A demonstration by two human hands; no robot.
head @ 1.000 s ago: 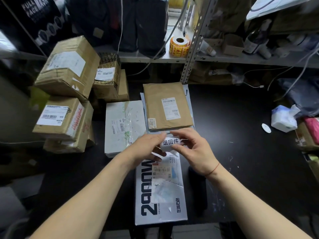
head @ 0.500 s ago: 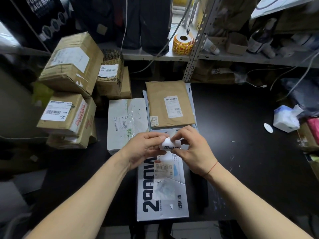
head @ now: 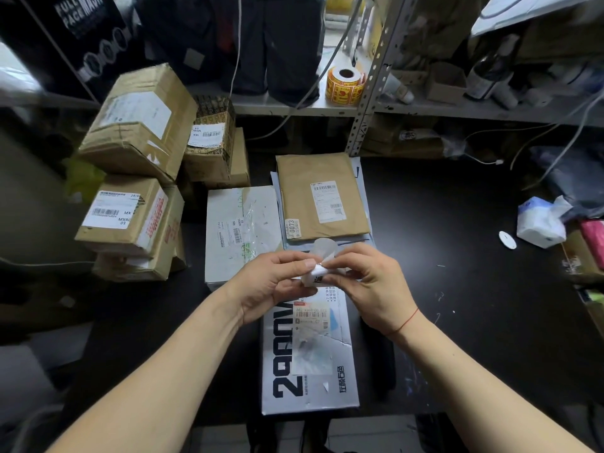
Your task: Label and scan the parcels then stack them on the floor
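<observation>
Both hands meet above the black table. My left hand (head: 274, 282) and my right hand (head: 366, 282) pinch a small white sticker label (head: 318, 273), and its translucent backing (head: 323, 248) curls up away from it. Under the hands lies a white flat parcel (head: 310, 361) with large black print and a shipping label. Behind it lies a brown paper envelope parcel (head: 322, 194) on grey mailers. To its left lies a white box parcel (head: 242, 230).
Several brown cardboard boxes (head: 130, 207) are stacked at the left. A metal shelf (head: 294, 107) at the back holds a yellow sticker roll (head: 344, 85) and dark bags. A tissue pack (head: 539, 223) and a small white disc (head: 507, 240) lie at the right of the table (head: 457, 256).
The label was held flat with its print facing me; now it is turned and its backing is peeled up. The hands stayed over the white parcel.
</observation>
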